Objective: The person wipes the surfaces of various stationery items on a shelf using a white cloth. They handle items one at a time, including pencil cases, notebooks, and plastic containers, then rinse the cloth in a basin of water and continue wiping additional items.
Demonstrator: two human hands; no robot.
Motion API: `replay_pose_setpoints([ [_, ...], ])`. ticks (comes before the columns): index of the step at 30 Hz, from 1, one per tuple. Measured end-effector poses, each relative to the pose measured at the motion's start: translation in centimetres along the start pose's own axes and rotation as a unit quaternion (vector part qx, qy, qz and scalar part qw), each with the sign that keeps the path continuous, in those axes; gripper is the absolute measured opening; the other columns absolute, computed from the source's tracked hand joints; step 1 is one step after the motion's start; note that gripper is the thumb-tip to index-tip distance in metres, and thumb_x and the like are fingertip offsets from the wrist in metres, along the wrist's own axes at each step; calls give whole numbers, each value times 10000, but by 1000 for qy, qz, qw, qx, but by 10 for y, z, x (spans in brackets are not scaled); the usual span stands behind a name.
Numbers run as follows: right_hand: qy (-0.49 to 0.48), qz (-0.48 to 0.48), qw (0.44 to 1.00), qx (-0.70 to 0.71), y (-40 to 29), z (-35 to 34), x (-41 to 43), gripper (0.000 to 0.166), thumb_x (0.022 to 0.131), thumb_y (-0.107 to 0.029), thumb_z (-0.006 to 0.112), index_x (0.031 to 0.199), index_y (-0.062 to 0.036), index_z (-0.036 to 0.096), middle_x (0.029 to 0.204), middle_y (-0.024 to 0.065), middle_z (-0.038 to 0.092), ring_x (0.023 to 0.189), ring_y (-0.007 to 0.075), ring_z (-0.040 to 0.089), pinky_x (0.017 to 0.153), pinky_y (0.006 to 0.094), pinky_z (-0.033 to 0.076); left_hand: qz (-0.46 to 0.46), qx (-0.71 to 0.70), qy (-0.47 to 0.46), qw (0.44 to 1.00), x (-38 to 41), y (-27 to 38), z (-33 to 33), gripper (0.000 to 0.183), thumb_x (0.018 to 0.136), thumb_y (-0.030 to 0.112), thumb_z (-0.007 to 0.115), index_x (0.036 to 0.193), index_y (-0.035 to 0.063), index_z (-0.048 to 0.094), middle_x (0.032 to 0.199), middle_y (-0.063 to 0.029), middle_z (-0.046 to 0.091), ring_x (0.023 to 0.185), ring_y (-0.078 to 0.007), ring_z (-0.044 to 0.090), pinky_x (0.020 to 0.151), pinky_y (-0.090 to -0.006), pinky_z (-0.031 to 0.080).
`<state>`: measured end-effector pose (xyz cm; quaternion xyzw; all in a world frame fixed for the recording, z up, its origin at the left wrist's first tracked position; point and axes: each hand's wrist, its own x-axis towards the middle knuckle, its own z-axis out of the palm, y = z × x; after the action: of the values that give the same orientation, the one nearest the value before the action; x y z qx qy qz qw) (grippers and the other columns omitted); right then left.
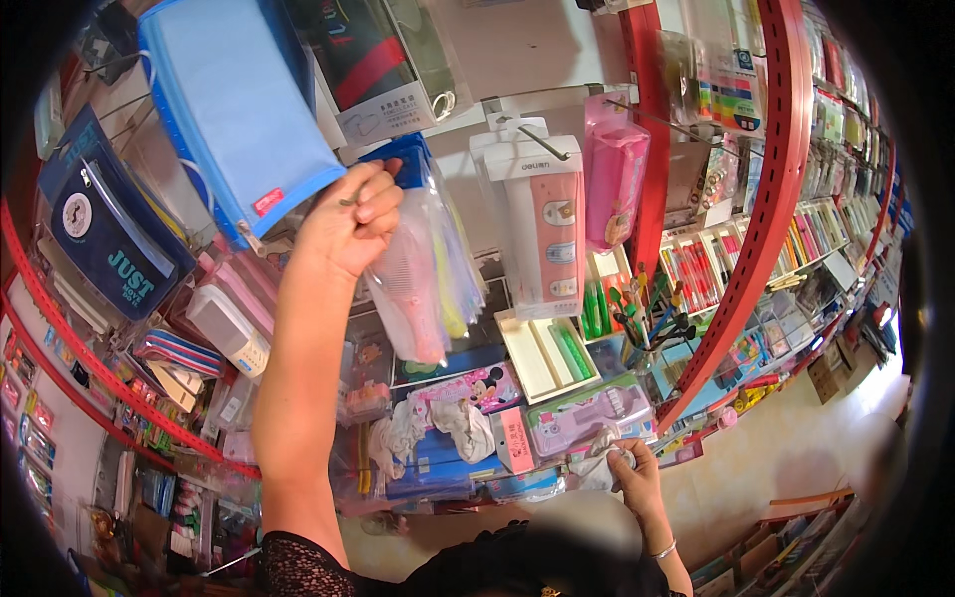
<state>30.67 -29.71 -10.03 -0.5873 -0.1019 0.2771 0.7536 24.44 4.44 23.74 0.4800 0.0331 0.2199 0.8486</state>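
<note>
My left hand is raised among the hanging goods, its fingers curled at the top of a bunch of combs in clear plastic packets. Whether the fingers grip the packets' blue header card cannot be told. Just left of that hand hangs a light blue zippered pouch. Low at the shelf's front, my right hand pinches a crumpled whitish cloth. Beside the cloth lie a purple pencil case and a pink packaged card. More crumpled whitish material rests on blue packages.
Red perforated metal uprights stand at right. Thin metal hooks stick out, one near a boxed pink pencil case. A cup of pens stands beside a cream tray. A dark blue pouch hangs at left.
</note>
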Motion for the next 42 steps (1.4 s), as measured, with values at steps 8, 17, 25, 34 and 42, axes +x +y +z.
replay_pose_setpoints([
  [8,12,-17,1000,-12,13,-7,2,116,867,-104,639,964,-74,581,711,-38,541,543,39,467,445,191,372,51,42,-30,997,-12,-31,2,337,973,253,454,1057,-65,525,549,21,396,442,-72,347,354,-205,237],
  [17,11,-55,997,56,13,-14,8,70,914,-132,590,892,-66,597,708,-66,522,607,20,440,545,188,361,141,41,2,989,-31,-57,-7,336,983,244,418,1096,-52,529,558,16,359,440,-69,349,356,-196,272],
  [25,23,-124,990,-54,-9,-32,18,316,960,-196,529,678,-75,452,637,-91,358,609,21,289,514,234,250,79,181,-46,979,-42,-122,44,305,982,243,448,1096,-19,554,696,-15,524,523,-100,442,391,-198,288],
  [34,3,-76,997,-12,5,-61,16,301,948,-184,541,680,-65,479,616,-86,393,578,21,315,489,232,269,-8,-20,-107,994,28,-94,100,334,978,291,465,1029,-31,536,721,-32,575,496,-60,426,348,-172,240],
  [42,1,-64,997,-50,11,-82,13,264,945,-202,551,738,-39,544,631,-72,450,595,23,360,505,225,305,45,-20,-46,998,36,-86,129,154,973,99,407,893,-8,485,520,41,349,357,-47,239,325,-200,172],
])
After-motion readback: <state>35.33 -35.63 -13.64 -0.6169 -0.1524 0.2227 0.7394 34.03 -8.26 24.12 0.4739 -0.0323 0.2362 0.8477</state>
